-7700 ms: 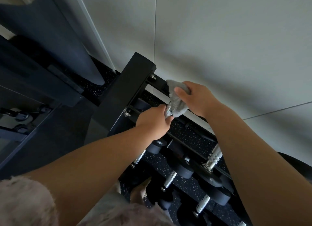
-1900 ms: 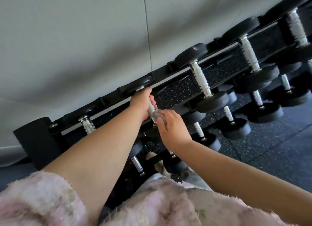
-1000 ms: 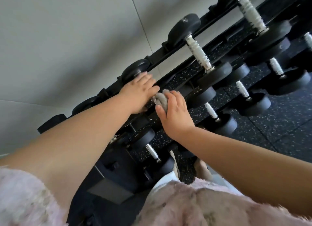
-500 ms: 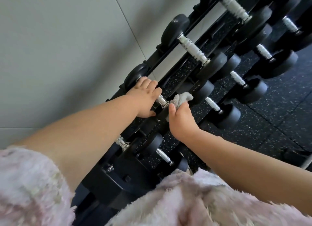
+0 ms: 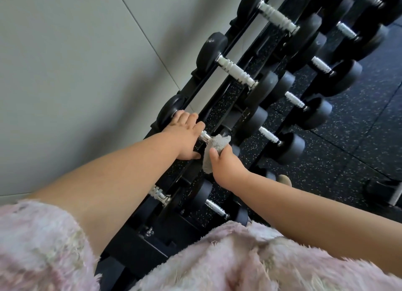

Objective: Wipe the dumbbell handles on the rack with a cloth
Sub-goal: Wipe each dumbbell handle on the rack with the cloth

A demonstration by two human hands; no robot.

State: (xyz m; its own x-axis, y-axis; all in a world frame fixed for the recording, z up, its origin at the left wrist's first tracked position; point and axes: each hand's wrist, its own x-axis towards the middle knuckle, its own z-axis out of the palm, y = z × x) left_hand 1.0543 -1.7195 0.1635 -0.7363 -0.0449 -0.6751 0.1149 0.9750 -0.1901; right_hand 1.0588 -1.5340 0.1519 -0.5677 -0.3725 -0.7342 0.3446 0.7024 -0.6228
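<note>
A black dumbbell rack (image 5: 233,79) runs diagonally from bottom left to top right, with several black dumbbells on silver handles. My left hand (image 5: 186,136) lies over the far end of one top-row dumbbell handle (image 5: 204,136), fingers stretched toward its black head (image 5: 170,112). Only a short silver piece of that handle shows between my hands. My right hand (image 5: 224,163) grips a grey cloth (image 5: 216,146), bunched around the near part of the same handle. The cloth's tail hangs down past my thumb.
A pale wall (image 5: 76,62) stands close behind the rack on the left. Neighbouring handles (image 5: 236,70) lie further up the top row, smaller dumbbells (image 5: 269,136) on lower rows. Speckled black rubber floor (image 5: 359,138) spreads to the right. My fuzzy pink top (image 5: 217,262) fills the bottom.
The view has tilted further and come closer. My right hand has slid the cloth a little down the handle toward me, baring a bit more silver. The left hand stays on the far end.
</note>
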